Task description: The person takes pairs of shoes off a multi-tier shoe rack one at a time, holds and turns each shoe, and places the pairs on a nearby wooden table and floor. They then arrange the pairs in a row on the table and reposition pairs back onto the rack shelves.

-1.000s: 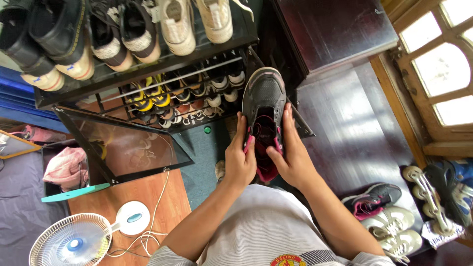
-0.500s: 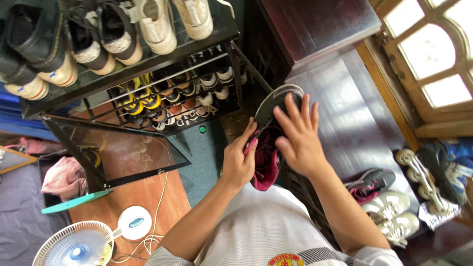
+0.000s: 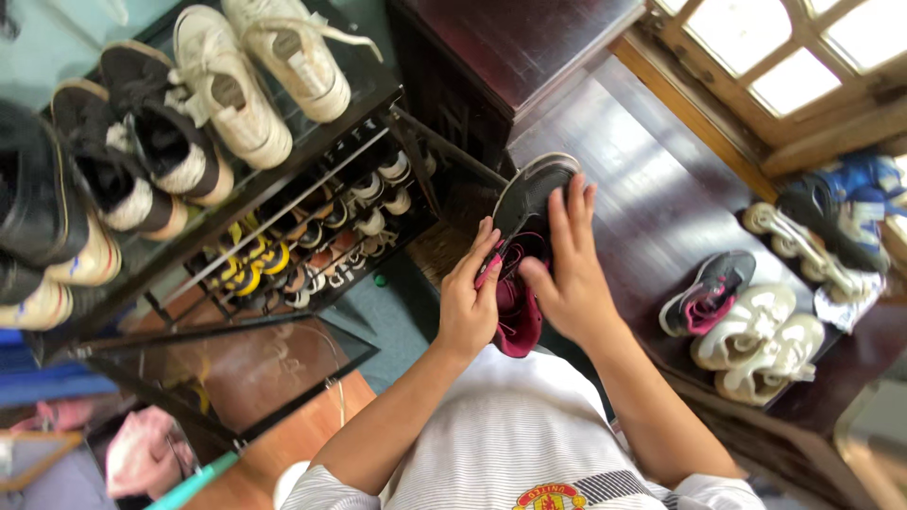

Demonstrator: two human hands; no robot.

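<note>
Sneaker, black with pink lining, sits between your hands; your left hand grips its side. Your right hand clasps its top, fingers spread.

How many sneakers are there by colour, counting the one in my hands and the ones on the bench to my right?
Black-and-pink: 2, the held sneaker and the bench sneaker
White: 2, the white sneakers on the bench
Total: 4
</note>
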